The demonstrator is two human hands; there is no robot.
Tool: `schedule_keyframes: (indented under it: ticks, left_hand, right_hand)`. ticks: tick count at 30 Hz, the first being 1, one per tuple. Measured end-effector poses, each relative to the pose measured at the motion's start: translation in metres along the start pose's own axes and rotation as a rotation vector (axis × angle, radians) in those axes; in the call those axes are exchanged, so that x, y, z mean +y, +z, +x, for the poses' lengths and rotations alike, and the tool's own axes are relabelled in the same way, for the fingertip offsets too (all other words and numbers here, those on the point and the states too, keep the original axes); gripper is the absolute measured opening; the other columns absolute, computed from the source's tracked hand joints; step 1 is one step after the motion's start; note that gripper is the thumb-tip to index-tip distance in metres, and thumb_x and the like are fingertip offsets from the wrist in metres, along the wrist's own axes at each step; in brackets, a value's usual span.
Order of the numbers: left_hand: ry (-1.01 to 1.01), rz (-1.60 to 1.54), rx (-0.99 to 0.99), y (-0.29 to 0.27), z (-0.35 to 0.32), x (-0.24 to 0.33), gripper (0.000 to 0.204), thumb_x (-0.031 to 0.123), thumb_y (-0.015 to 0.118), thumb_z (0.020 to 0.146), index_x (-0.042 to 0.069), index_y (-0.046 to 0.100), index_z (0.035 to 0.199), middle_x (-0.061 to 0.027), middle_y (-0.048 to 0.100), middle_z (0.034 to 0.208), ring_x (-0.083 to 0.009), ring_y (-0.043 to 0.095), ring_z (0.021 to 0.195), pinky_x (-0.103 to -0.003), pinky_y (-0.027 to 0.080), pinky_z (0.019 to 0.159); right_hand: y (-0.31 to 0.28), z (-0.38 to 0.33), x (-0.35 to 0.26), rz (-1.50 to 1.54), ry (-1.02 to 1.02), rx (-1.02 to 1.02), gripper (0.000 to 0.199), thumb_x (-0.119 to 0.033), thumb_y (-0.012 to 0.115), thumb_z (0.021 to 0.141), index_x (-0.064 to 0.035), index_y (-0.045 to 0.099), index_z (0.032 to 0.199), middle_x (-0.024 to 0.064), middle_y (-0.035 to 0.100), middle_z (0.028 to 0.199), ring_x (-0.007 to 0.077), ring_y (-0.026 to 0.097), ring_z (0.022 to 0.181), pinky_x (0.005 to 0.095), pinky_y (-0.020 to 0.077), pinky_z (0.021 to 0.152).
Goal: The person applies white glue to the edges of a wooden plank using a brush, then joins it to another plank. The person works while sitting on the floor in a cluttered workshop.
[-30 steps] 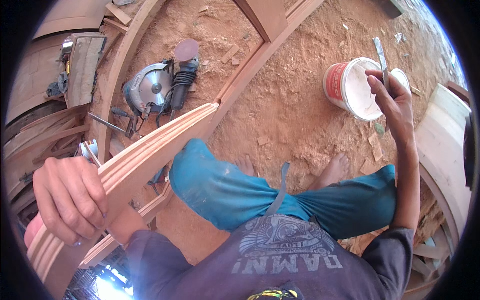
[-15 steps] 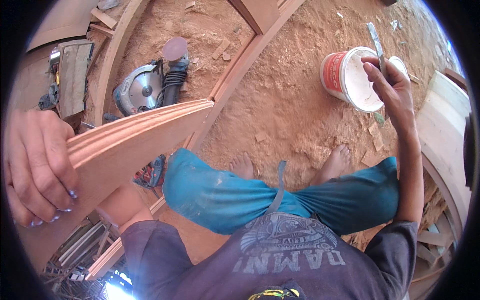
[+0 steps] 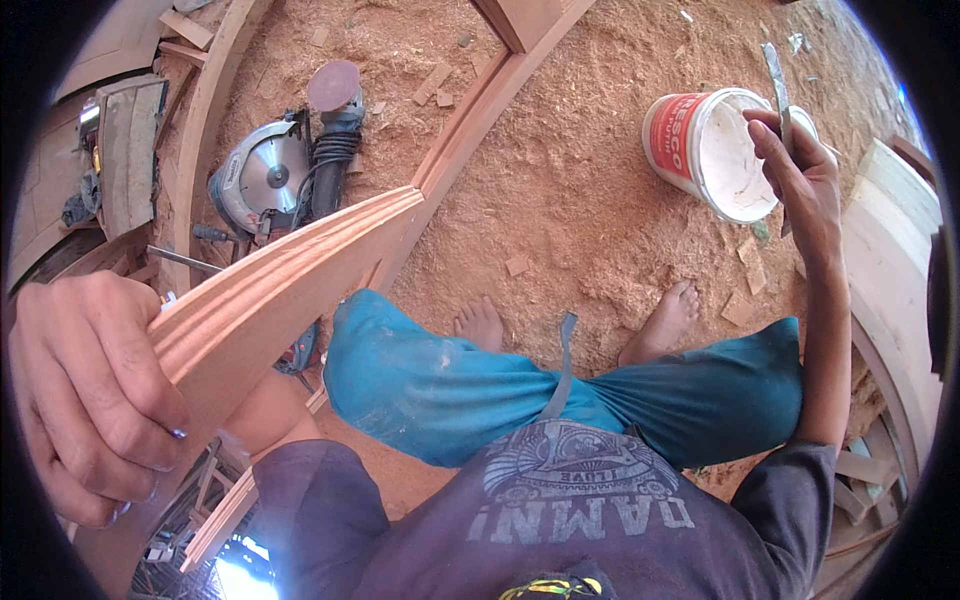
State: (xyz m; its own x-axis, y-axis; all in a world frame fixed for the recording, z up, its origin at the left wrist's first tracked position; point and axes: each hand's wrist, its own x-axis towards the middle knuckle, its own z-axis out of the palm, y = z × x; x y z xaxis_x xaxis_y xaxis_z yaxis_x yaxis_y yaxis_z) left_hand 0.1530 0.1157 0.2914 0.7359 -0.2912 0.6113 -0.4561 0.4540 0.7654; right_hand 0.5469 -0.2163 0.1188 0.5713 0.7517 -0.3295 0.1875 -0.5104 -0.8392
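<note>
My left hand (image 3: 100, 400) has its fingers curled over the grooved edge of a reddish-brown moulded wooden board (image 3: 290, 285), which slants across the left side. My left forearm is partly hidden behind that board. Upright in my closed right hand (image 3: 805, 180) is a narrow, flat metal blade (image 3: 774, 75), whitish and stained, its lower end showing below my palm. The right hand is at the rim of a white bucket with a red label (image 3: 675, 140). White residue coats the bucket's inside. The board's far end meets a long wooden frame piece (image 3: 480, 110).
A circular saw (image 3: 262, 180) and a disc sander (image 3: 335, 110) with a coiled cord lie on the sawdust-covered ground (image 3: 560, 180). Curved wooden pieces (image 3: 215, 120) stand at the left, and pale curved panels (image 3: 890, 260) at the right. My bare feet (image 3: 665, 322) are between them.
My left hand has shifted slightly right and down along the board. My right hand has moved a little right with the blade. The head view has shifted slightly.
</note>
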Motion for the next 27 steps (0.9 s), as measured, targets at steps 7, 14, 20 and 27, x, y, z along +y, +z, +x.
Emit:
schedule_keyframes:
  ticks: [7,14,20,27]
  left_hand:
    - [-0.168,-0.070,-0.092,-0.033,0.006,-0.003,0.029,0.006,0.060,0.114,0.001,0.076,0.090,-0.0137,0.079,0.080,-0.0233,0.077,0.065,-0.033,0.065,0.060]
    - [-0.173,-0.133,-0.039,-0.046,-0.026,-0.020,0.013,0.008,0.075,0.108,0.006,0.075,0.095,-0.0137,0.083,0.081,-0.0220,0.082,0.068,-0.034,0.068,0.065]
    - [-0.156,0.212,0.603,0.006,-0.058,0.004,0.042,0.050,0.063,0.113,0.009,0.073,0.118,-0.0169,0.078,0.111,-0.0284,0.078,0.112,-0.050,0.055,0.113]
    - [0.275,0.575,1.016,0.145,-0.048,-0.003,0.099,0.077,0.058,0.106,0.008,0.039,0.175,-0.0320,0.042,0.172,-0.0534,0.038,0.162,-0.069,0.020,0.138]
  right_hand:
    - [-0.004,0.002,0.015,-0.033,0.038,-0.050,0.036,-0.033,0.084,0.107,-0.0061,0.082,0.131,-0.0083,0.068,0.094,0.0020,0.056,0.082,0.0236,0.0444,0.072]
    - [-0.005,-0.012,0.020,-0.106,0.064,-0.120,0.039,-0.035,0.084,0.107,-0.0043,0.081,0.131,-0.0049,0.071,0.097,0.0052,0.060,0.088,0.0270,0.0490,0.079]
    - [-0.014,-0.019,0.029,-0.072,0.117,-0.148,0.043,-0.034,0.080,0.110,-0.0048,0.075,0.142,-0.0083,0.062,0.088,0.0029,0.052,0.075,0.0236,0.0446,0.068]
    - [-0.015,-0.010,0.047,0.039,0.102,-0.158,0.042,-0.034,0.078,0.110,-0.0012,0.076,0.136,-0.0069,0.057,0.083,0.0042,0.052,0.074,0.0255,0.0443,0.068]
